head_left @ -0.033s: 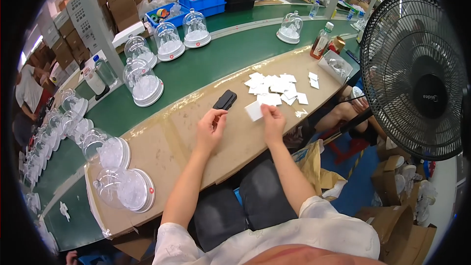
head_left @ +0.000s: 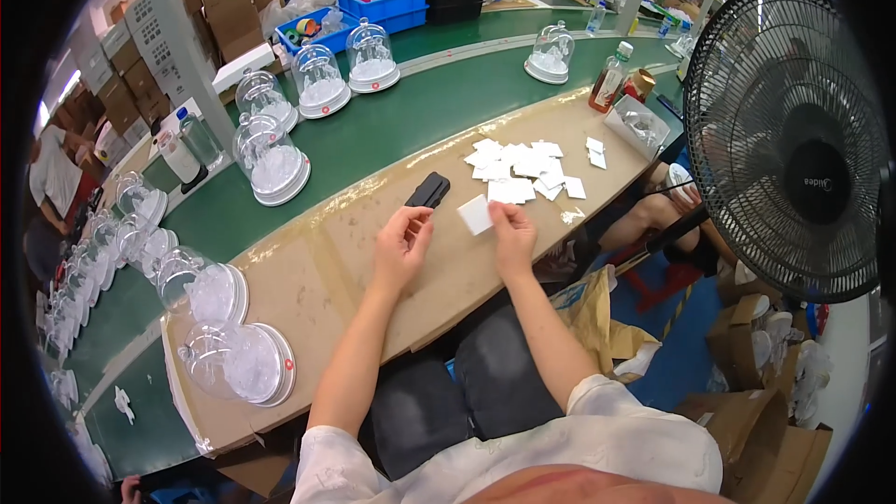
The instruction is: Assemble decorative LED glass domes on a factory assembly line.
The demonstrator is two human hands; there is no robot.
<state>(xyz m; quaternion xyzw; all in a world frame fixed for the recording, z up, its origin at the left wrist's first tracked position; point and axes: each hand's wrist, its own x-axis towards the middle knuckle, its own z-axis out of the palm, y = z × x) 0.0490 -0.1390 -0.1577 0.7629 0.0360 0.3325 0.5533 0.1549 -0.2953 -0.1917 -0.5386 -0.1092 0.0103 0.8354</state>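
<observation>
A small white square piece (head_left: 475, 215) is pinched between the thumb and fingers of my right hand (head_left: 513, 241), just above the cardboard-covered worktop. My left hand (head_left: 401, 247) is held to its left, fingers loosely curled with the thumb apart, and nothing shows in them. Close beyond my left fingertips lies a black, oblong object (head_left: 429, 189) whose kind I cannot make out. Past my right hand is a loose pile of similar white square pieces (head_left: 527, 161), with a few more (head_left: 595, 151) to its right. White scraps (head_left: 572, 216) lie near the worktop's front edge.
Clear domes on white bases (head_left: 271, 161) stand along the green conveyor (head_left: 373, 121), and two (head_left: 257, 364) sit at the worktop's left end. A bottle of reddish liquid (head_left: 609, 79) and a clear box (head_left: 639, 121) stand far right. A black fan (head_left: 784, 145) looms at right.
My right hand has shifted slightly left and toward me with the white square piece, bringing it nearer my left hand. My left hand has hardly moved.
</observation>
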